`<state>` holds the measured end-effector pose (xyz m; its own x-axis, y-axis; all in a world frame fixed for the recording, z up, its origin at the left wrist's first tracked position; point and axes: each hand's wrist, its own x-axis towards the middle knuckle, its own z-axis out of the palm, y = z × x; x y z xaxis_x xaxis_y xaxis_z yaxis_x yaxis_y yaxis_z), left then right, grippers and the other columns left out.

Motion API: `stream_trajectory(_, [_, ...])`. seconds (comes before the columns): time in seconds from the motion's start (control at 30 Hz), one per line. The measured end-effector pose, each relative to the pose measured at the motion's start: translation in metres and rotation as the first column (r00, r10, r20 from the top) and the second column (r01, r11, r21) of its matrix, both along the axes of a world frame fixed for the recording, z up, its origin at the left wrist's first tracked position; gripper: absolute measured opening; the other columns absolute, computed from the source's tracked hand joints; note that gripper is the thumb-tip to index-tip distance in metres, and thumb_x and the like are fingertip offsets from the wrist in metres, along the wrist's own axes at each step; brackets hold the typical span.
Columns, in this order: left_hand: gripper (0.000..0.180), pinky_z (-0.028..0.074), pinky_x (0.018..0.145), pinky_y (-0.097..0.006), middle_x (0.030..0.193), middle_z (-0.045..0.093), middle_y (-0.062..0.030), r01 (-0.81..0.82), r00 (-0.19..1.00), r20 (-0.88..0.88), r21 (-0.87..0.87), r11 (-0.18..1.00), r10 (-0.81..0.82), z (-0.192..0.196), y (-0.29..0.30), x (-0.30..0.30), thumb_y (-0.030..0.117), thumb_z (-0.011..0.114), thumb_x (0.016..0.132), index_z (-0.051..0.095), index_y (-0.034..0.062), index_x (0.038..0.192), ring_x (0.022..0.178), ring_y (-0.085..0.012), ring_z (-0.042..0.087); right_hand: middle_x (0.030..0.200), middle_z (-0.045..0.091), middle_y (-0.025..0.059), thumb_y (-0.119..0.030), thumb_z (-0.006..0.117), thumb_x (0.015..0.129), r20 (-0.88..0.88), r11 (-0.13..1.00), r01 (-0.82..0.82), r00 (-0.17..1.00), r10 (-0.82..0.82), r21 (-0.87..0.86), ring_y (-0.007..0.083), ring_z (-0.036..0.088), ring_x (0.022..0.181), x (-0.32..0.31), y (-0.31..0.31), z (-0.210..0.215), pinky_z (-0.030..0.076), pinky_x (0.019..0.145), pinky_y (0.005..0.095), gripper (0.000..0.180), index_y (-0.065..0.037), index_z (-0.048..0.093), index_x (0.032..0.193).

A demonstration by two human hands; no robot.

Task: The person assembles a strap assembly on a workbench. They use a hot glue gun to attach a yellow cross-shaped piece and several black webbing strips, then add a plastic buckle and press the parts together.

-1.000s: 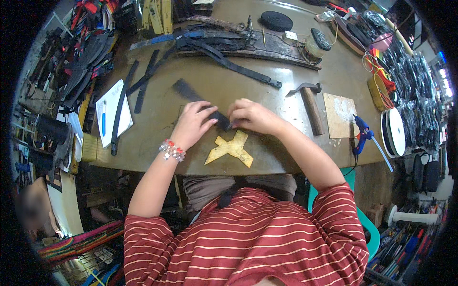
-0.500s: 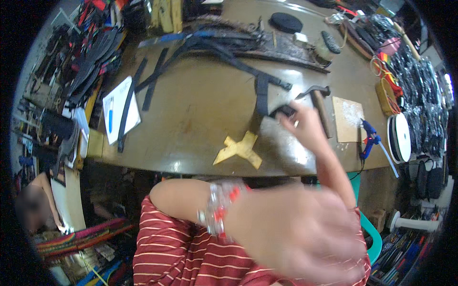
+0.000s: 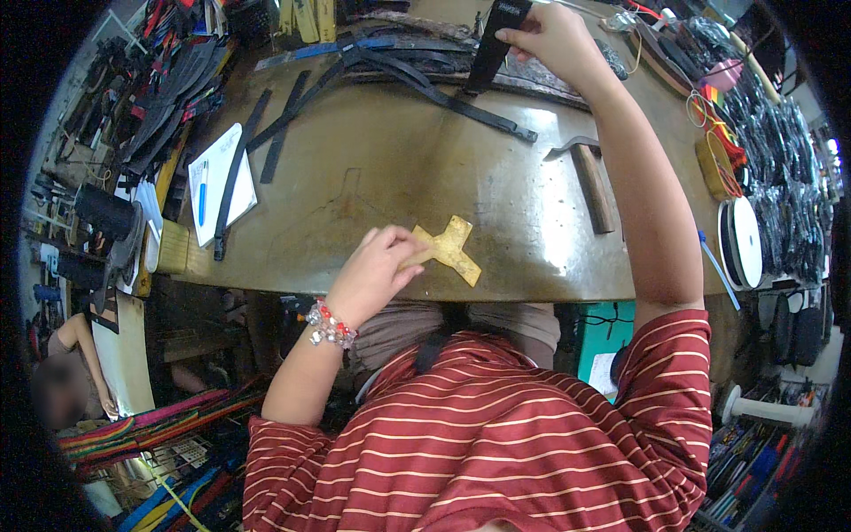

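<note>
Right hand: thumb and fingers clamped on a black strap piece, held up toward the table's far edge, hanging down and to the left. Can't tell if its lower end touches anything.

Left hand: fingers over the left side of a yellow X-shaped piece. Can't tell if that's a pinch or just contact.

Progress, my read: strap piece picked up, yellow piece lying flat, the two well apart. No join between them visible. Can't judge how much is left from this view.

Position: strap piece is in the right grip itself. Yellow piece is under and just right of the left fingers, near the middle of the table's near edge, well away from the right hand.

Further out: hammer right of the yellow piece, toward the right edge. Long black buckled straps run across the far half. White paper with blue pen by the near left corner, a strap across the paper.
</note>
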<state>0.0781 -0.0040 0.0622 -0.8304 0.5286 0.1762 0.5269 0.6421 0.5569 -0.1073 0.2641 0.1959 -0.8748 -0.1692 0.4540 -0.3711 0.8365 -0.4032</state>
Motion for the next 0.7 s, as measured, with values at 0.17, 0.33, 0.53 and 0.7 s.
stream_trajectory(0.17, [0.028,0.047,0.088,-0.037,0.104,0.058,-0.0086,-0.018,0.999,-0.025,0.088,0.996,0.021,-0.038,0.006,0.006,0.011,0.069,0.079,0.066,0.007,0.106,0.093,-0.027,0.056,0.065,0.065,0.0186,-0.016,0.072,0.076,0.023,0.999,0.021,1.0,-0.02,-0.049,0.0274,0.065,0.06,-0.01,0.0,0.012,0.05,0.06,0.0379,0.023,0.005,0.068,0.083])
stream_trajectory(0.33, [0.025,0.048,0.085,-0.037,0.098,0.056,-0.0111,-0.042,0.993,-0.106,0.169,0.985,0.06,-0.049,0.031,-0.01,0.01,0.069,0.079,0.065,0.0048,0.104,0.092,-0.0287,0.056,0.064,0.064,0.0182,-0.017,0.072,0.077,-0.06,1.0,-0.025,0.998,0.024,-0.012,0.0271,0.064,0.058,-0.011,0.001,0.013,0.049,0.06,0.0381,0.024,0.006,0.067,0.082])
stream_trajectory(0.53, [0.024,0.047,0.084,-0.039,0.093,0.055,-0.0133,-0.132,0.99,-0.026,0.164,0.978,0.138,-0.051,0.05,-0.022,0.013,0.069,0.08,0.063,0.0015,0.1,0.092,-0.0308,0.056,0.066,0.063,0.0214,-0.019,0.072,0.076,0.03,0.999,0.05,0.998,-0.05,-0.018,0.0324,0.063,0.061,0.004,0.001,0.009,0.049,0.061,0.0402,0.026,0.006,0.066,0.082])
stream_trajectory(0.7, [0.025,0.047,0.084,-0.039,0.094,0.055,-0.0141,-0.155,0.988,0.041,0.245,0.957,0.149,-0.055,0.05,-0.021,0.014,0.069,0.081,0.063,0.0004,0.1,0.092,-0.0312,0.056,0.069,0.063,0.0222,-0.019,0.072,0.076,-0.065,1.0,-0.004,0.998,0.005,0.011,0.0329,0.064,0.065,0.006,-0.001,0.005,0.049,0.063,0.0409,0.026,0.005,0.067,0.082])
